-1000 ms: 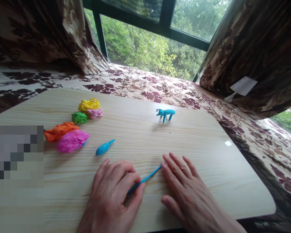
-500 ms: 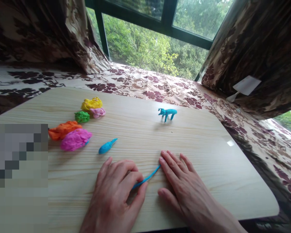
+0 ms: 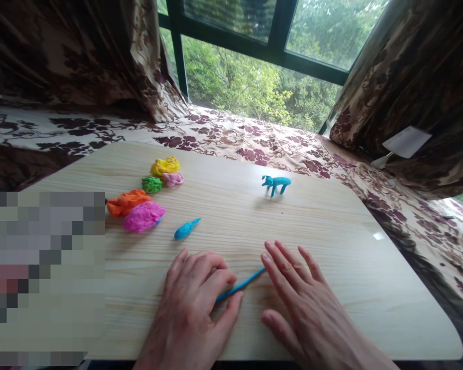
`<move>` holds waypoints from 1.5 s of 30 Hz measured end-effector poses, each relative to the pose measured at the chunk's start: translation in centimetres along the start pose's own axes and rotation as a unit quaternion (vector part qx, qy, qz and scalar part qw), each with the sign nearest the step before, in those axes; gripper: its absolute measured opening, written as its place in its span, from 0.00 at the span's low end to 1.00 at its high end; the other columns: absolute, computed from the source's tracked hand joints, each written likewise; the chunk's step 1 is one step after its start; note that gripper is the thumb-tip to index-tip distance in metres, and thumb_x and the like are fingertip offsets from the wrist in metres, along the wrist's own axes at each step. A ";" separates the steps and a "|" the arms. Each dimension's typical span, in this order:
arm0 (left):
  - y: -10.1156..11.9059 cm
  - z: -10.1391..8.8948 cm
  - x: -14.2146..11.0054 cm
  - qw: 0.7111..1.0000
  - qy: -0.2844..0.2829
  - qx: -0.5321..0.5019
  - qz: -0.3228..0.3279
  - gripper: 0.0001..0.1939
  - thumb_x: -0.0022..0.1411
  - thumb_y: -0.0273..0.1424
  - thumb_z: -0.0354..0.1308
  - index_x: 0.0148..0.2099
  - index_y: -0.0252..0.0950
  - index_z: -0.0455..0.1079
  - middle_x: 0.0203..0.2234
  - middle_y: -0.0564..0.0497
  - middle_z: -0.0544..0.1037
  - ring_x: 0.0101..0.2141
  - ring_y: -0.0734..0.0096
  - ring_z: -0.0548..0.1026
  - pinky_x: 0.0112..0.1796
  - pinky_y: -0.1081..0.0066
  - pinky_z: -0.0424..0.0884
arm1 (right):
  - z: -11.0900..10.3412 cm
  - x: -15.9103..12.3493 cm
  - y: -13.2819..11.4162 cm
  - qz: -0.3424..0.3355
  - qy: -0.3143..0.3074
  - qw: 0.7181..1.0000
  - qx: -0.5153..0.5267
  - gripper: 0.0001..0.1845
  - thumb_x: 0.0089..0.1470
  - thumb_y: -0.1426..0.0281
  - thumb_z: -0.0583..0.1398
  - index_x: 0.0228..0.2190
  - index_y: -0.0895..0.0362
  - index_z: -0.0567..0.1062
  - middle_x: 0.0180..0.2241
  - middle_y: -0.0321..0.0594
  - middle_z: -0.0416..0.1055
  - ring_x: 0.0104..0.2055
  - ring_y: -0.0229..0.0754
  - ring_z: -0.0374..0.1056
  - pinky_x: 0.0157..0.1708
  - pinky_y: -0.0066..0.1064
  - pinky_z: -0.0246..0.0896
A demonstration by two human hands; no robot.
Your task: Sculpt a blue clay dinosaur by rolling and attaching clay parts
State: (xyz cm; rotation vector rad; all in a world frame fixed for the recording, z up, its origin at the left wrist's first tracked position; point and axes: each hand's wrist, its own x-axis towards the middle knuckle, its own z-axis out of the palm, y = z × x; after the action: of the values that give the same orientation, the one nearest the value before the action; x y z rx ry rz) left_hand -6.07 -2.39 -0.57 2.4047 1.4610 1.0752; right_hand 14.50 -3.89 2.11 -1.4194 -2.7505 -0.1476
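Observation:
A thin blue clay strand [image 3: 242, 285] lies on the wooden table [image 3: 332, 246] between my two hands. My left hand [image 3: 195, 303] pinches its near end between thumb and curled fingers. My right hand [image 3: 297, 298] lies flat with fingers stretched out, its fingertips over the strand's far end. A blue teardrop-shaped clay lump [image 3: 185, 229] rests just beyond my left hand. A small blue clay animal [image 3: 275, 183] stands further back on the table.
Clay lumps sit at the left: yellow [image 3: 164, 166], green [image 3: 152, 184], pale pink [image 3: 173, 178], orange [image 3: 127, 202] and magenta [image 3: 143, 216]. A blurred patch covers the near left. Flowered cloth, curtains and a window lie behind the table.
My right hand slid back and forth a little over the strand's far end. The left hand kept its pinch. The view shifted so everything sits further right.

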 end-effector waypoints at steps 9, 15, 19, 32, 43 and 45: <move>-0.5 -1.3 -1.1 1.000 -0.015 0.004 0.017 0.08 0.52 0.24 0.57 0.35 0.39 0.65 0.35 0.51 0.69 0.41 0.67 0.67 0.52 0.53 0.55 | 1.4 0.5 -1.9 -0.038 -0.019 0.999 0.017 0.35 0.57 0.55 0.46 0.60 0.60 0.44 0.63 0.41 0.35 0.64 0.46 0.33 0.59 0.44 0.29; -0.4 -1.3 -0.9 1.000 0.000 -0.019 0.004 0.05 0.52 0.24 0.56 0.32 0.39 0.66 0.32 0.53 0.69 0.39 0.68 0.68 0.53 0.55 0.55 | 2.0 -0.3 -1.6 -0.086 0.036 0.995 -0.034 0.38 0.55 0.52 0.47 0.59 0.63 0.51 0.61 0.47 0.45 0.63 0.48 0.38 0.59 0.44 0.23; -0.1 -1.1 -0.7 0.999 0.002 -0.041 -0.026 0.03 0.54 0.26 0.55 0.29 0.39 0.66 0.30 0.54 0.70 0.38 0.70 0.68 0.53 0.55 0.54 | 2.3 -0.4 -1.8 -0.090 0.051 0.993 -0.049 0.39 0.53 0.50 0.48 0.58 0.64 0.53 0.60 0.49 0.49 0.62 0.49 0.41 0.59 0.44 0.23; 0.4 -1.4 -0.6 0.998 -0.009 -0.034 -0.048 0.05 0.55 0.24 0.53 0.29 0.39 0.67 0.30 0.53 0.70 0.37 0.70 0.68 0.53 0.55 0.54 | 1.8 -0.9 -1.9 -0.097 0.079 0.991 -0.057 0.36 0.54 0.51 0.48 0.56 0.62 0.58 0.57 0.47 0.56 0.60 0.48 0.48 0.58 0.43 0.32; 0.3 -1.6 -0.8 0.998 -0.004 -0.038 -0.043 0.04 0.54 0.25 0.54 0.30 0.39 0.67 0.31 0.53 0.70 0.37 0.70 0.68 0.53 0.54 0.54 | 2.0 -0.1 -2.7 -0.093 0.043 0.995 -0.022 0.37 0.54 0.52 0.48 0.59 0.60 0.51 0.61 0.48 0.46 0.62 0.51 0.42 0.58 0.48 0.34; 0.3 -1.6 -0.7 0.998 -0.007 -0.040 -0.039 0.03 0.54 0.26 0.55 0.30 0.39 0.67 0.31 0.53 0.70 0.37 0.69 0.68 0.53 0.54 0.54 | 2.2 -0.4 -2.6 -0.111 0.069 0.991 -0.041 0.37 0.54 0.50 0.48 0.57 0.61 0.55 0.59 0.49 0.50 0.61 0.51 0.44 0.58 0.47 0.33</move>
State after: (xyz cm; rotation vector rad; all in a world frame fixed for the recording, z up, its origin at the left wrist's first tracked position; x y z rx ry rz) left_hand -7.01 -3.55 0.36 2.2770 1.4647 1.0766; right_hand 12.60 -5.44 -0.31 -1.0680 -2.8079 -0.3555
